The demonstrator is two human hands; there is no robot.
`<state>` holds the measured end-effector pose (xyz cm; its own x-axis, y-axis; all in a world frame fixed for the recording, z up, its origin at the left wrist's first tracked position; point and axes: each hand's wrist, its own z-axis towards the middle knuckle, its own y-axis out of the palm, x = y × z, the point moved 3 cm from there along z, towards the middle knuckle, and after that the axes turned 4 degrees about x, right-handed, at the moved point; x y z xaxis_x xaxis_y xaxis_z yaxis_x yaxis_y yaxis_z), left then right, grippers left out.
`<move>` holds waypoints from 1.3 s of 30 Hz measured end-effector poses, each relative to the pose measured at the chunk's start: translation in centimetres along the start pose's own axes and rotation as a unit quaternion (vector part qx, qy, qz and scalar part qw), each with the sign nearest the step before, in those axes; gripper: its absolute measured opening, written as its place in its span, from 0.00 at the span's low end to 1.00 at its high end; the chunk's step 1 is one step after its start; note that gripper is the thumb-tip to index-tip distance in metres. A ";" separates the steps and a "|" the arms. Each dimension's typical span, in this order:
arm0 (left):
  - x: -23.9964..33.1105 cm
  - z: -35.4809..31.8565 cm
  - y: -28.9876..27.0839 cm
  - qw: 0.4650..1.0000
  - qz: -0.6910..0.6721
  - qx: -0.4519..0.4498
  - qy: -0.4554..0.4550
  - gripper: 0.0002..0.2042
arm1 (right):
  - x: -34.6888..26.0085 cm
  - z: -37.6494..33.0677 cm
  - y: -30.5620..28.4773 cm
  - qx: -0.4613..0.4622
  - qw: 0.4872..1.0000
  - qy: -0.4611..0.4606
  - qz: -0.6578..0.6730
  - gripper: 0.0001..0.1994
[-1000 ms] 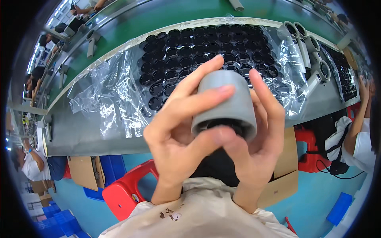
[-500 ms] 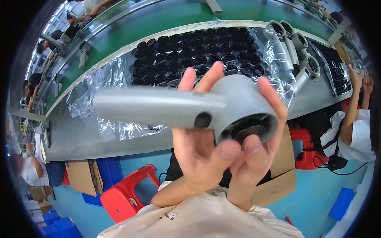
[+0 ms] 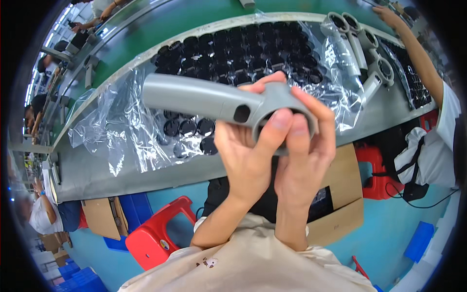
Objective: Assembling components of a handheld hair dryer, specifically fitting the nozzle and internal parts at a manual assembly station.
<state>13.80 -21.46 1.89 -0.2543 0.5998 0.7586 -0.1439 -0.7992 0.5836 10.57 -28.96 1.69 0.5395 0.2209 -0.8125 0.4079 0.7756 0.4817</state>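
Note:
Between both hands is a grey hair dryer housing, its handle pointing left and its round barrel on the right. My left hand is closed round the barrel where it meets the handle, with the thumb pressed at the round opening. My right hand wraps the barrel's right side, its thumb beside the left one. Both thumbs cover most of the opening, so what lies inside is hidden. Beyond the housing, several round black plastic parts lie in rows on transparent plastic sheeting.
Several more grey housings are heaped at the right of the grey bench. A green conveyor belt runs behind. Below the bench stand a red stool and a cardboard box. A co-worker's arm reaches across at the right.
The housing has moved farther from me and tilted, its handle rising. Both hands have gone along with it, thumbs still at the opening. The co-worker's arm at the right has stretched toward the belt.

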 end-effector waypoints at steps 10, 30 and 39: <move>6.4 -0.4 -2.7 0.939 0.181 -0.237 -0.170 0.29 | -1.9 0.0 0.7 -0.026 0.997 -0.074 -0.026 0.42; 4.9 -0.3 -2.9 0.990 0.059 -0.115 -0.054 0.23 | -3.3 -0.4 0.2 -0.193 0.964 -0.006 -0.185 0.41; 5.2 1.0 -3.3 0.966 0.074 -0.215 -0.125 0.23 | -2.1 -0.6 -0.2 -0.154 0.975 0.130 -0.099 0.37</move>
<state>13.92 -15.65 4.24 -0.0718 0.4248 0.9024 -0.5219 -0.7870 0.3290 8.97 -29.19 3.10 0.2521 0.1607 -0.9543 0.2229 0.9499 0.2189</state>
